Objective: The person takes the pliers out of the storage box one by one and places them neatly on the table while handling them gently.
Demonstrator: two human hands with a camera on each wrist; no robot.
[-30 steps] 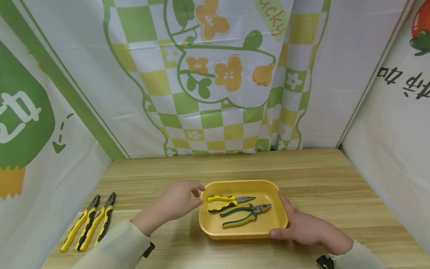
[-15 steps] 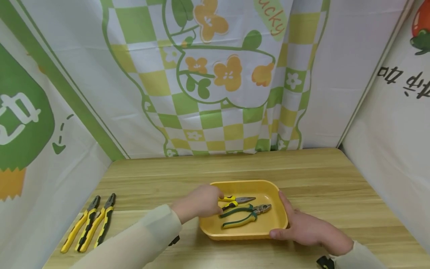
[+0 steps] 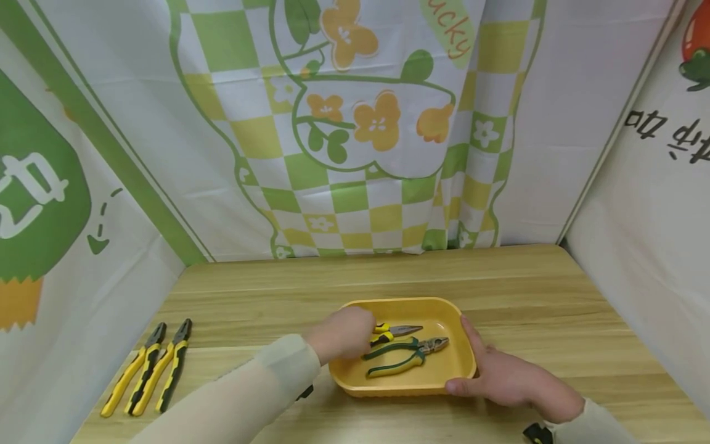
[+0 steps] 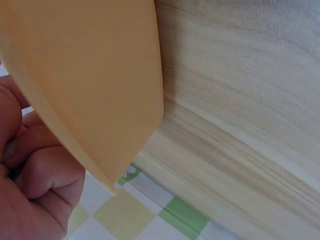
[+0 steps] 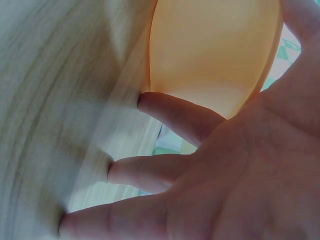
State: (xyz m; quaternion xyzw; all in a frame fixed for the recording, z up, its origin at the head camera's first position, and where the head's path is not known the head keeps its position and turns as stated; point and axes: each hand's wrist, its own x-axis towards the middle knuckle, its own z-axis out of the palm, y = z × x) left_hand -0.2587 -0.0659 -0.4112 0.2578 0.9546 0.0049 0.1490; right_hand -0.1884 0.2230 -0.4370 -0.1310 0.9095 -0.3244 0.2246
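Note:
A yellow plastic tray stands on the wooden table. My left hand reaches over its left rim, gripping the handles of yellow-and-black needle-nose pliers. The handle ends are hidden under that hand, and its fingers curl behind the tray wall in the left wrist view. Beside them in the tray lie green-and-yellow combination pliers. My right hand rests against the tray's right end, thumb at the near corner of the rim. Its straight, spread fingers reach down to the tabletop in the right wrist view.
Left of the tray, two yellow-and-black pliers lie side by side on the table, jaws pointing away. A checked, flower-printed curtain hangs behind the table, with printed cloth at both sides.
My left hand has moved right, from outside the tray's left rim to inside it, and now covers the needle-nose pliers' handles. My right hand and the tray have stayed put.

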